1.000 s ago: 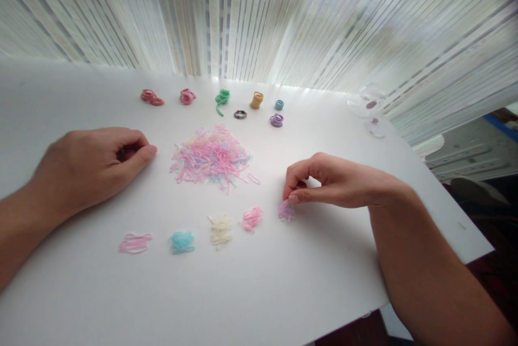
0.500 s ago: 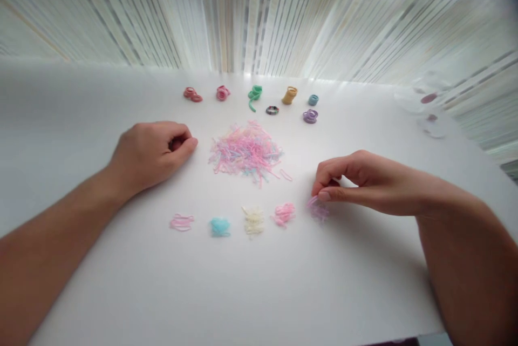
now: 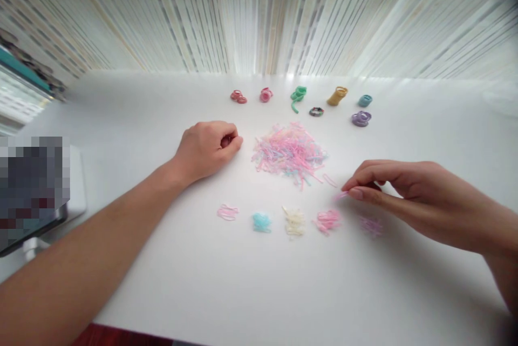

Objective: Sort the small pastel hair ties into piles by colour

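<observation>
My right hand (image 3: 408, 200) pinches a thin lilac band (image 3: 341, 195) between thumb and fingertips, above and left of a small purple pile (image 3: 371, 226). A mixed heap (image 3: 290, 153) of pink, lilac and blue bands lies mid-table. Left of it, my left hand (image 3: 210, 146) rests on the table with curled fingers; what they hold, if anything, is hidden. Nearer me, a row holds pale pink bands (image 3: 228, 212), a blue pile (image 3: 261, 222), a cream pile (image 3: 294, 223) and a pink pile (image 3: 327, 221). One loose pink band (image 3: 329, 180) lies beside the heap.
Behind the heap stand coiled hair ties: red (image 3: 238, 97), pink (image 3: 266, 95), green (image 3: 298, 93), yellow (image 3: 337, 96), blue (image 3: 365, 100) and purple (image 3: 361, 118), plus a dark ring (image 3: 316, 112). A blurred-out device (image 3: 34, 189) sits at the left. A striped curtain (image 3: 259, 17) hangs behind.
The view has turned left, so the table things appear further right and the device shows. My right hand has moved from over the purple pile toward the heap, with a lilac band in its fingertips.
</observation>
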Demonstrator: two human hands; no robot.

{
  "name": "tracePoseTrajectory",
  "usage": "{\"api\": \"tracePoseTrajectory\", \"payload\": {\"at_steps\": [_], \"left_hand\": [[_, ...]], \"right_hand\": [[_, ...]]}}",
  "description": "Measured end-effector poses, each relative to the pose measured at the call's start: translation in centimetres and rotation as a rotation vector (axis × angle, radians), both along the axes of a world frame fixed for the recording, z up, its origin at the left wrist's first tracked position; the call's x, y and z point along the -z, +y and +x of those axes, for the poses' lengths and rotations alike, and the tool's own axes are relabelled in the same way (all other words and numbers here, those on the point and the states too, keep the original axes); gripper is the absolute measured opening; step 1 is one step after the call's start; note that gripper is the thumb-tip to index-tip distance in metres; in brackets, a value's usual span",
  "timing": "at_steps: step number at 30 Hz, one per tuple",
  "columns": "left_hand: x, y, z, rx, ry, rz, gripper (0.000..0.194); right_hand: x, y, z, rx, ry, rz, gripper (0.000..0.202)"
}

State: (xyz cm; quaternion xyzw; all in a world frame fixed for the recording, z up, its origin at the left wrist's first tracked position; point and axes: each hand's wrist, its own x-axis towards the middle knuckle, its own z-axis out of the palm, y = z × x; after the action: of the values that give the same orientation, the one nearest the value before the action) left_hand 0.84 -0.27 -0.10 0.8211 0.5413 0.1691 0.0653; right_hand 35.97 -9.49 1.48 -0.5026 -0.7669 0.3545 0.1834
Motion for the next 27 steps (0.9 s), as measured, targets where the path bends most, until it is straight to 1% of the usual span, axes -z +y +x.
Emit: {"api": "tracePoseTrajectory", "payload": {"at_steps": [3,8,15,19,27], "left_hand": [[-0.3,0.0,0.1,-0.033,0.047,-0.018,0.031],[-0.5,0.4,-0.1,-0.066,0.095,-0.033,0.033],[-0.2,0.7,-0.7,-0.085,0.161,-0.033,0.035],[-0.2,0.8,-0.8,-0.08,0.167,-0.038,0.036],[-0.1,1.0,-0.9,-0.09,0.171,-0.037,0.038]], "right_hand": [[-0.2,0.1,-0.3,0.022,-0.034,-0.023,0.032],[-1.1,0.1,-0.3,0.011,-0.1,-0.057,0.022],[-1.7,0.3,1.0,0.055,-0.109,-0.021,0.019],[-1.6,0.4,1.3,0.069,-0.088,-0.018,0.014],[-1.1,0.6,0.3,0.049,-0.046,-0.075,0.011]]}}
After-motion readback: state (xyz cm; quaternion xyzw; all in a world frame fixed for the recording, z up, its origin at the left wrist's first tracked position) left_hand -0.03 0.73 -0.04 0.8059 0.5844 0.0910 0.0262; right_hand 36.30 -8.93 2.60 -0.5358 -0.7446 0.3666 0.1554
